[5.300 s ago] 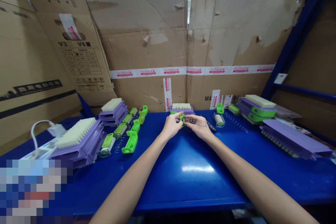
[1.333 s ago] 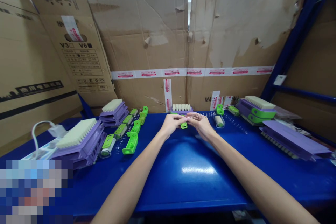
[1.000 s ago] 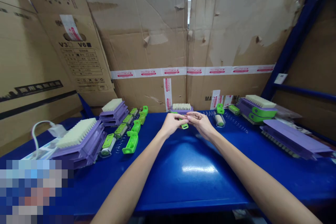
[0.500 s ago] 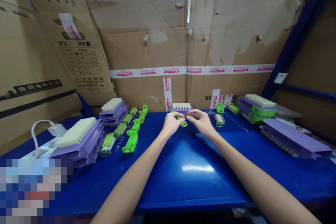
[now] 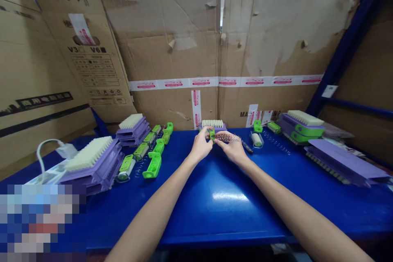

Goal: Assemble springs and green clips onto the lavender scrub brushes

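Observation:
My left hand (image 5: 202, 144) grips a small bright green plastic bracket (image 5: 212, 134) between thumb and fingers, above the middle of the blue table. From the right, my right hand (image 5: 232, 148) pinches one end of a long coil spring (image 5: 229, 137) against the bracket. The spring stretches rightward over the back of that hand. I cannot tell whether its end is hooked into the bracket. Behind the hands a purple brush block with cream bristles (image 5: 212, 124) is partly hidden. A dark slim tool (image 5: 247, 146) lies just right of my right hand.
Left on the blue table (image 5: 196, 217) stand stacked purple brushes (image 5: 95, 163), green-topped cases (image 5: 125, 168) and green brackets (image 5: 152, 166). At right are a clear case (image 5: 256, 140), a loose spring (image 5: 278, 144) and more purple brushes (image 5: 302, 129). Cardboard panels (image 5: 175, 57) wall the back.
The green bracket, flat and low between my fingers a second ago, is now turned upright in my left hand. The spring now extends straight over my right hand, and the dark tool shows.

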Available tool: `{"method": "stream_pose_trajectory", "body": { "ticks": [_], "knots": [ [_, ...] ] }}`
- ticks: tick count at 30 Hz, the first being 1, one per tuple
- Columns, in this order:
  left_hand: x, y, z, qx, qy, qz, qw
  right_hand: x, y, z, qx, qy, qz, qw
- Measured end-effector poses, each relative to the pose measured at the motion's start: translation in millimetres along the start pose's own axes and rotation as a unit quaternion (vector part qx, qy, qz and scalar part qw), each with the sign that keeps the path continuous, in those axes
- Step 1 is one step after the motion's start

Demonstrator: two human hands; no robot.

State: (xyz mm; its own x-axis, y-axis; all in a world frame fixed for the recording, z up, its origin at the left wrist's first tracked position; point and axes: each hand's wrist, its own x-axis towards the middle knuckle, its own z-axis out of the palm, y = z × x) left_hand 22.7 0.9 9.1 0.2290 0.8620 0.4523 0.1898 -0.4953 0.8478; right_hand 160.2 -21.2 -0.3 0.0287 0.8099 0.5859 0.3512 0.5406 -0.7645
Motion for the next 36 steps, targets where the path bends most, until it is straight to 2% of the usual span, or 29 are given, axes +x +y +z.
{"method": "stream_pose_trajectory", "body": {
  "ticks": [4, 10, 15, 20, 23, 26, 32, 36],
  "knots": [
    [0, 0, 1.0, -0.013, -0.008, -0.008, 1.0, 1, -3, 0, -0.024, 0.012, 0.008, 1.0],
    [-3, 2, 2.5, 0.024, -0.01, -0.011, 1.0, 2, -4, -3, -0.067, -0.002, 0.02, 0.998],
    [-4, 6, 2.3, 0.053, -0.006, -0.018, 0.998, 3, 2, -3, -0.024, -0.011, 0.048, 0.998],
    [-2, 1, -1.3, 0.067, -0.014, -0.011, 0.998, 3, 9, -1, 0.03, -0.017, 0.08, 0.996],
    [-1, -3, -4.3, 0.069, -0.016, -0.009, 0.997, 2, 11, -4, 0.055, -0.056, 0.053, 0.996],
    [0, -5, -5.4, 0.067, -0.029, -0.002, 0.997, 1, 11, -9, 0.032, -0.085, 0.018, 0.996],
    [0, -3, -5.0, 0.053, -0.059, -0.008, 0.997, 3, 16, -15, -0.068, -0.078, -0.082, 0.991],
    [1, -2, -6.3, 0.029, -0.08, -0.03, 0.996, 3, 20, -13, -0.102, -0.051, -0.102, 0.988]
  ]
}}
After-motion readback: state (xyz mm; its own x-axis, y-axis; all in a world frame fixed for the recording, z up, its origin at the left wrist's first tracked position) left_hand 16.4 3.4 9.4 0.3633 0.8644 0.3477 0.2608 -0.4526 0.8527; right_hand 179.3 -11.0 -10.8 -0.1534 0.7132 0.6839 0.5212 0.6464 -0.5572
